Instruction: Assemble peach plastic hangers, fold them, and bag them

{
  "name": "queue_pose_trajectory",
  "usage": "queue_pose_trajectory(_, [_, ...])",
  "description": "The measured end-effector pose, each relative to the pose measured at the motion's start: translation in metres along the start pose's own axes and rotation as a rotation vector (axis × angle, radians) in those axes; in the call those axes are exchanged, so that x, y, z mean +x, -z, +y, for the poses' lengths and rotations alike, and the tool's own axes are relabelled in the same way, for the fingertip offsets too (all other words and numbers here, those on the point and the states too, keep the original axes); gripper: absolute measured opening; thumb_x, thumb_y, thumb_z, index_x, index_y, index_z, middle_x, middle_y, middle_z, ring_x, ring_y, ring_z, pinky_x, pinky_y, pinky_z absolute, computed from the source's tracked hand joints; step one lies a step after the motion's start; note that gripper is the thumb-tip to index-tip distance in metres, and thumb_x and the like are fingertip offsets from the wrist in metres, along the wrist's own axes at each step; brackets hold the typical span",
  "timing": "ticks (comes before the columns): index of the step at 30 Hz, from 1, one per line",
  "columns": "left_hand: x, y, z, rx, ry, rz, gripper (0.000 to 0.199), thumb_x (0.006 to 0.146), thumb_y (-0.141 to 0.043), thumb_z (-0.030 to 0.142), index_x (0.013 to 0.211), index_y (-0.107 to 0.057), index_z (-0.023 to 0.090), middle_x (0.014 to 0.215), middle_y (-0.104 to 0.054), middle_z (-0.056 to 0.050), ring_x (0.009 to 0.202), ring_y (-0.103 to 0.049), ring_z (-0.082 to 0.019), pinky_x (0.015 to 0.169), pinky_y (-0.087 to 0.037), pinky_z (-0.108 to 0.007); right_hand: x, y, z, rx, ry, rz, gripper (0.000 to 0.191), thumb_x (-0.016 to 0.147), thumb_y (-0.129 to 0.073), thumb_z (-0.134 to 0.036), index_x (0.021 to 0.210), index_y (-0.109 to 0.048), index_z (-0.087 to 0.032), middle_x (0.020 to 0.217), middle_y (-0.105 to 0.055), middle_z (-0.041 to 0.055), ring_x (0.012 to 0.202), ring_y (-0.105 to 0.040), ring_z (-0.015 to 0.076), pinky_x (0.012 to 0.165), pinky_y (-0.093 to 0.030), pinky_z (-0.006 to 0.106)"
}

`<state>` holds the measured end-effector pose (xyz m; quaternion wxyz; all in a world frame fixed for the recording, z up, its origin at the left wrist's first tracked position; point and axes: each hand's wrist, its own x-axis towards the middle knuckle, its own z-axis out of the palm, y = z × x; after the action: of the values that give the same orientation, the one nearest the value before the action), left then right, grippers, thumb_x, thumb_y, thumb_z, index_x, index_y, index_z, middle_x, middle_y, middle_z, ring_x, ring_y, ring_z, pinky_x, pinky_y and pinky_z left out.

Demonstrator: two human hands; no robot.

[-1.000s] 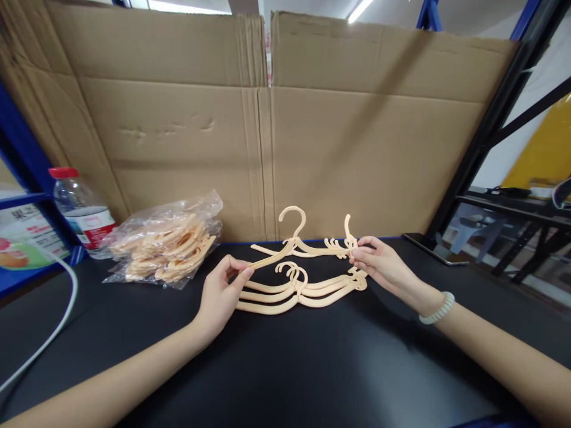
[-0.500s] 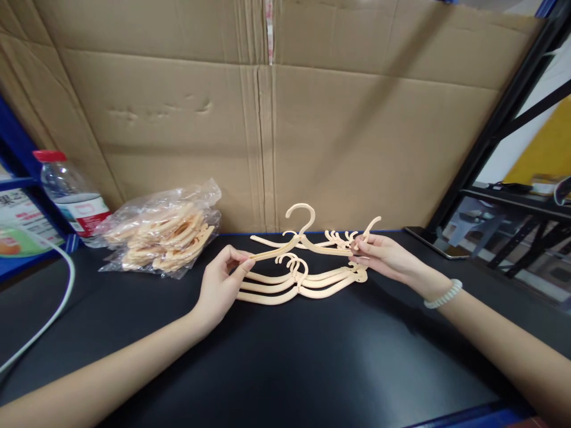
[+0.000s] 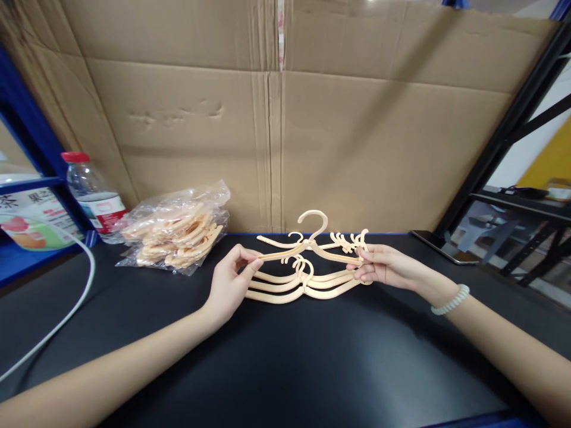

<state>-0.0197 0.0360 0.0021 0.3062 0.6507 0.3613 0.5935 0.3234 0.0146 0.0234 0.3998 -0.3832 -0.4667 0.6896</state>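
Observation:
A beige plastic clothes hanger (image 3: pixel 332 255) is held raised above the table, its hook pointing up. My left hand (image 3: pixel 234 279) pinches its left end between thumb and fingers. At the other end, my right hand (image 3: pixel 386 266) has its fingers closed on the hanger's tip; a small curved beige piece (image 3: pixel 364 235) sticks up beside the fingertips. Below the raised hanger lie several matching hangers (image 3: pixel 276 296) in a row, overlapping. Another hanger (image 3: pixel 272 241) lies behind, beside several small hook pieces (image 3: pixel 341 239). My right fingers partly hide the held tip.
A clear plastic bag (image 3: pixel 173 229) full of beige hanger parts lies at the left, near a red-capped bottle (image 3: pixel 100 199). A white cable (image 3: pixel 87 285) crosses the left side of the black table (image 3: pixel 285 362). A phone (image 3: pixel 441 246) lies at the back right, before a cardboard wall (image 3: pixel 200 137).
The curved piece at my right fingers has turned from leaning right to nearly upright, and the right hand has closed in on the hanger's tip. The whole view has shifted slightly.

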Motion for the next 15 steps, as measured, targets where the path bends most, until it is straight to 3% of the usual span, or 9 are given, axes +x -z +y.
queue_pose_trajectory(9, [0.0009,-0.0009,-0.0010,-0.017,0.015,0.010,0.016,0.074,-0.068,0.025,0.068,-0.055,0.018,0.080,-0.066,-0.003,0.081,-0.064,-0.020,0.077,-0.050,-0.035,0.0012,-0.0025,0.0013,-0.003,-0.005,0.037,0.019,0.084,-0.069,-0.022,0.089,-0.052,-0.016,0.093,-0.074,0.0162,0.078,-0.074,0.0198,0.070,-0.061,0.024])
queue_pose_trajectory(15, [0.0009,-0.0005,-0.0010,-0.012,0.020,0.006,0.016,0.073,-0.068,0.026,0.068,-0.055,0.018,0.080,-0.066,-0.003,0.080,-0.064,-0.020,0.077,-0.051,-0.035,0.0031,-0.0067,0.0043,-0.006,0.026,0.125,0.017,0.084,-0.069,-0.016,0.085,-0.052,-0.016,0.084,-0.071,0.0082,0.083,-0.074,0.0212,0.074,-0.062,0.022])
